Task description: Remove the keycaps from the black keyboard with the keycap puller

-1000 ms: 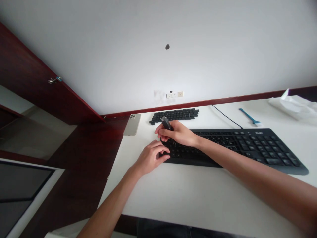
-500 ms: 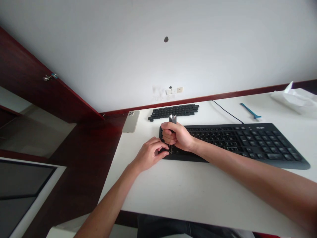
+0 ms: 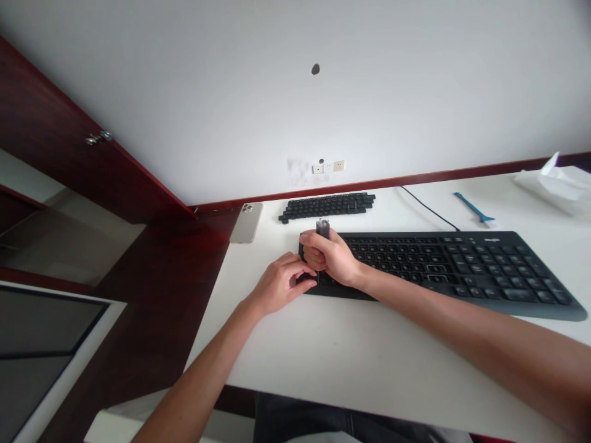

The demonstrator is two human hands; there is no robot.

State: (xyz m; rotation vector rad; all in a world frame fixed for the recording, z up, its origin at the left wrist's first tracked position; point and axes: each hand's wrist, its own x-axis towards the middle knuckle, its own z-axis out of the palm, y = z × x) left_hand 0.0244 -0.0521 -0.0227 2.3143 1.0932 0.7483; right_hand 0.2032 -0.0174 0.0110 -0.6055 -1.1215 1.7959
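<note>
My right hand [image 3: 333, 258] is closed in a fist round the dark handle of a keycap puller [image 3: 322, 228], held upright over the left end of a black keyboard [image 3: 462, 261]. The handle's top sticks out above my thumb. Its thin wire reaches down below the fist, mostly hidden. Beside it my left hand [image 3: 282, 286] rests at the keyboard's front left corner, thumb and fingers curved with a small gap at the tips, close to the wire. Across the keyboard's left and middle part the keycaps are off; the right part keeps its caps.
Behind the keyboard lie rows of loose black keycaps [image 3: 327, 207]. A phone [image 3: 247, 223] is at the table's left edge. A blue brush [image 3: 474, 208], a cable [image 3: 429, 209] and a white plastic bag [image 3: 556, 184] lie toward the back right of the white table [image 3: 323, 344].
The view has shifted slightly. My right fist has sunk a little with the keycap puller, and less of the wire shows beneath it. My left hand has stayed beside it.
</note>
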